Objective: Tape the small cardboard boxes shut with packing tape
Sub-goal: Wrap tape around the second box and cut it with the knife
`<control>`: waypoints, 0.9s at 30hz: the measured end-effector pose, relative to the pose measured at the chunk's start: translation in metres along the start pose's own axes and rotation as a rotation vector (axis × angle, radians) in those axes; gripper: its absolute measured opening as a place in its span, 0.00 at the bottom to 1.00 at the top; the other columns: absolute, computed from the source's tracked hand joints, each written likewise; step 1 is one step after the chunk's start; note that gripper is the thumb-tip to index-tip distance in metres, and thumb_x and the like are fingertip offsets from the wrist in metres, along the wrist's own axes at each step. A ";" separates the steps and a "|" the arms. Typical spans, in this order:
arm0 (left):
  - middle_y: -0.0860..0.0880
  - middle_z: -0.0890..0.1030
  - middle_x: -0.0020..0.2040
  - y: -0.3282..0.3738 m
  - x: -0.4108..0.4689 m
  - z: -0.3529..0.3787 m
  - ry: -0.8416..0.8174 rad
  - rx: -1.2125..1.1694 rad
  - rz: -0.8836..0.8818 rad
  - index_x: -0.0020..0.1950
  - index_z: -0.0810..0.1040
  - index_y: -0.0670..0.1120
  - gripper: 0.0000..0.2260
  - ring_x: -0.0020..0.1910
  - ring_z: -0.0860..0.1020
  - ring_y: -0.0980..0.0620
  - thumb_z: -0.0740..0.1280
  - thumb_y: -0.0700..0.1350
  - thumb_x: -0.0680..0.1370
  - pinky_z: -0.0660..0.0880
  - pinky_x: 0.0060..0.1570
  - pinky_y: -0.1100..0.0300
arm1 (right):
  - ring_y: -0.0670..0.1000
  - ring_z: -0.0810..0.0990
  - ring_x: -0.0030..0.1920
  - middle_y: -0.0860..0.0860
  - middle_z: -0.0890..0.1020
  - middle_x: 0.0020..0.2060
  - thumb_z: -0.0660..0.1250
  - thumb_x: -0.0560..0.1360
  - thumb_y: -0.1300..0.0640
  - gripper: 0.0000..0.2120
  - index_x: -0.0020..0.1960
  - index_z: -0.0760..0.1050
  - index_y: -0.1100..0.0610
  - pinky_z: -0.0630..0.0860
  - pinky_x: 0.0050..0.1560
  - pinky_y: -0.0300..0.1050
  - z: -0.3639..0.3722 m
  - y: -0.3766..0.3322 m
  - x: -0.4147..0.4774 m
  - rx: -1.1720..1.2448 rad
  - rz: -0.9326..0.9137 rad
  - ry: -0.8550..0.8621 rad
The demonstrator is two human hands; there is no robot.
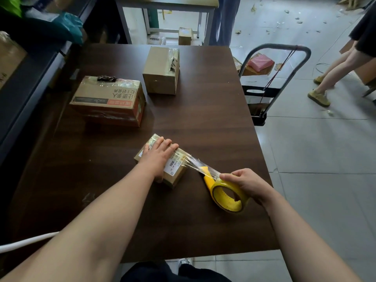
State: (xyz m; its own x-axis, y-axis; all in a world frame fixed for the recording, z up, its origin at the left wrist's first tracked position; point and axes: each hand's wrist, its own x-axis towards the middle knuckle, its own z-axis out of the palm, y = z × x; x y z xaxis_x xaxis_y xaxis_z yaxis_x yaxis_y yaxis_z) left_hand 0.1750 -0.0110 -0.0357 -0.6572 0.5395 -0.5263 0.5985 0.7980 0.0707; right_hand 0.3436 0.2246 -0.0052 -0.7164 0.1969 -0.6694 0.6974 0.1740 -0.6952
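Dark table (203, 119): left hand (157, 157) presses the small box (177, 171), fingers (166, 144) straight; right hand (247, 183) grips the tape roll (222, 201).

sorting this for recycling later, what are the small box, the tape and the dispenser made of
The small box looks like brown matt cardboard with a white paper label. The tape is clear glossy film, likely plastic: the table shows through. The dispenser is smooth yellow, probably hard plastic.

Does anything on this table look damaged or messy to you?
Yes. The plain box at the far end has torn, crinkled tape along its right side, and the printed box bears a dark ragged patch on its top far edge. Scraps litter the floor beyond.
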 end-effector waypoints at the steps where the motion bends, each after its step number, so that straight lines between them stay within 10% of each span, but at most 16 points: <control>1: 0.53 0.42 0.79 0.000 0.000 0.000 0.003 0.002 0.004 0.78 0.42 0.58 0.57 0.77 0.37 0.48 0.79 0.45 0.64 0.48 0.74 0.39 | 0.50 0.74 0.29 0.55 0.76 0.30 0.74 0.69 0.44 0.20 0.39 0.80 0.62 0.72 0.32 0.45 -0.004 0.002 0.001 -0.019 0.024 -0.009; 27: 0.50 0.44 0.79 0.006 -0.003 -0.004 -0.001 0.038 0.004 0.78 0.39 0.58 0.57 0.77 0.39 0.45 0.79 0.46 0.64 0.51 0.73 0.37 | 0.46 0.78 0.41 0.47 0.81 0.38 0.67 0.72 0.34 0.22 0.44 0.80 0.53 0.72 0.35 0.41 0.005 0.021 0.016 -0.647 -0.035 0.274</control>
State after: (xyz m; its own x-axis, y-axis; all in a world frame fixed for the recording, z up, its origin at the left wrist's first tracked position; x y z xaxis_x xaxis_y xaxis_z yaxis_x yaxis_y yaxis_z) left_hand 0.1783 -0.0069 -0.0299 -0.6541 0.5428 -0.5268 0.6182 0.7849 0.0411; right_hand 0.3469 0.2264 -0.0323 -0.7671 0.4021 -0.4998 0.6070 0.7072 -0.3626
